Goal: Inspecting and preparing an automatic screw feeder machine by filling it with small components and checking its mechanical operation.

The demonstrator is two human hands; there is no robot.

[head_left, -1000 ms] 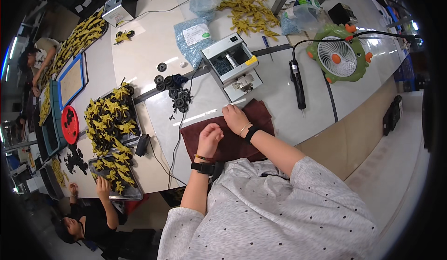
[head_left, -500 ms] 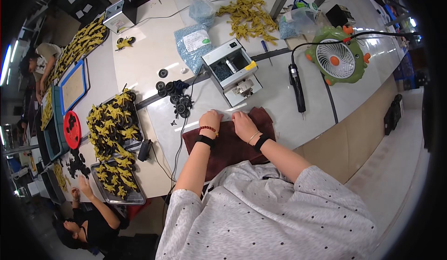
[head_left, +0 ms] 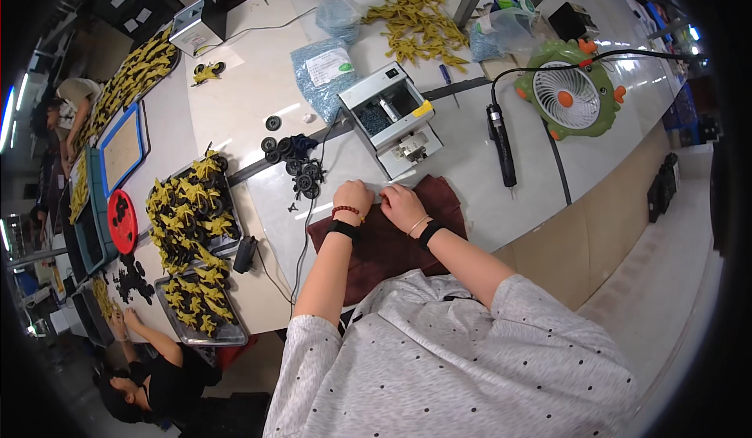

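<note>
A dark red cloth (head_left: 376,250) lies on the table right in front of me. My left hand (head_left: 353,196) rests at its far edge, fingers curled closed. Beside it, my right hand (head_left: 401,206) is closed too, its fingertips turned toward the left hand. Whatever the fingers hold, if anything, is hidden or too small to make out. Just beyond the hands stands a grey screw feeder (head_left: 389,121) with small bluish screws in its tray. Left of the hands lie several black toy wheels (head_left: 305,178). A black electric screwdriver (head_left: 502,146) lies to the right.
Trays of yellow-and-black toy motorcycles (head_left: 192,211) stand on the left. Bags of bluish screws (head_left: 323,77) and loose yellow toy parts (head_left: 419,27) lie at the far side. A green fan (head_left: 568,93) is at the right. A co-worker (head_left: 160,367) sits at lower left.
My right hand has shifted slightly left, closer to the left hand. The co-worker's hands at lower left have moved down and left, near yellow parts.
</note>
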